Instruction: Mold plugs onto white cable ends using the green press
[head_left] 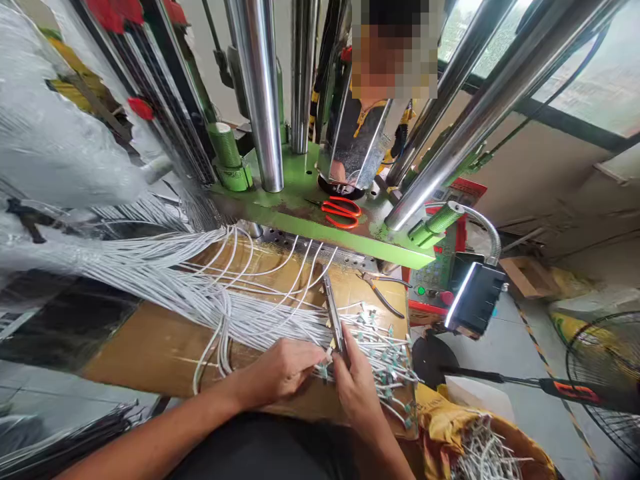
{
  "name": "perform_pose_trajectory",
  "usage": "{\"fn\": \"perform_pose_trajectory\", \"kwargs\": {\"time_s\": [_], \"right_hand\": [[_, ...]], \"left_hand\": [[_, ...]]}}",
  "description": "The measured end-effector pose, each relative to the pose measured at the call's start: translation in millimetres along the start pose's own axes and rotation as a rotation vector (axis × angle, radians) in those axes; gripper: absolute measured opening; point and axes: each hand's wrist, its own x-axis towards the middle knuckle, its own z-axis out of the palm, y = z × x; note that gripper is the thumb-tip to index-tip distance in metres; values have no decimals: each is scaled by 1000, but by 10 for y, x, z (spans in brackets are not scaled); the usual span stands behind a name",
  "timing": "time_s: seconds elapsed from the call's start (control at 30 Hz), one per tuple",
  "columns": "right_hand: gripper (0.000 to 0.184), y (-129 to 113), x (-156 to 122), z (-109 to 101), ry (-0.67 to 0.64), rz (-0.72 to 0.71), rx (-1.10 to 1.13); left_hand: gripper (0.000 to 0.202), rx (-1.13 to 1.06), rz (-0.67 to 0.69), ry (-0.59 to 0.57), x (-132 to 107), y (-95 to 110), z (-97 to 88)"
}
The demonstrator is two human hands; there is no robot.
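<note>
My right hand (357,383) is closed around the lower end of a narrow metal bar (334,313), which points up and away from me. Small cream-coloured pieces sit along the bar's left edge. Close by on the left, my left hand (287,367) has its fingers pressed together at the bar's lower end; what they pinch is too small to make out. Beneath both hands lies a thick bundle of white cables (270,327) on a brown board (145,340). Many cable ends (385,363) at the right carry small pale-green tips.
Beyond the board stands a green press plate (300,220) with steel columns (257,87). Red-handled scissors (343,210) lie on it. Dark-handled pliers (383,293) rest on the board. A lit lamp (475,300), a fan (607,373) and a yellow bag of white scraps (435,427) are right.
</note>
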Motion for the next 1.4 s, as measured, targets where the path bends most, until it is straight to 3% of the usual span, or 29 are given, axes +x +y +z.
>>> {"fn": "perform_pose_trajectory", "kwargs": {"time_s": [0.23, 0.3, 0.47, 0.6, 0.73, 0.83, 0.97, 1.1, 1.3, 1.4], "right_hand": [[60, 6, 6, 22, 15, -11, 82], [62, -8, 15, 19, 12, -6, 93], [78, -43, 32, 12, -26, 89, 189], [73, -65, 26, 10, 17, 100, 207], [71, -80, 27, 6, 25, 101, 226], [72, -84, 38, -1, 18, 119, 253], [73, -70, 42, -5, 13, 126, 257], [76, -44, 32, 6, 9, 150, 277], [74, -30, 29, -3, -8, 124, 251], [72, -41, 37, -27, -31, 99, 228]], "left_hand": [[26, -8, -11, 3, 11, -46, 33], [26, -60, -120, 4, 41, -16, 26], [24, -358, -681, 121, 137, 92, -64], [30, -738, -785, 233, 150, 81, -113], [26, -775, -870, 318, 142, 33, -115], [20, -531, -778, 270, 156, 21, -131], [21, -200, -439, 135, 160, -25, -135], [27, -11, -171, 100, 123, -117, -88], [33, 247, 26, 106, 104, -200, -63], [30, 197, -25, 98, 159, -187, -73]]}}
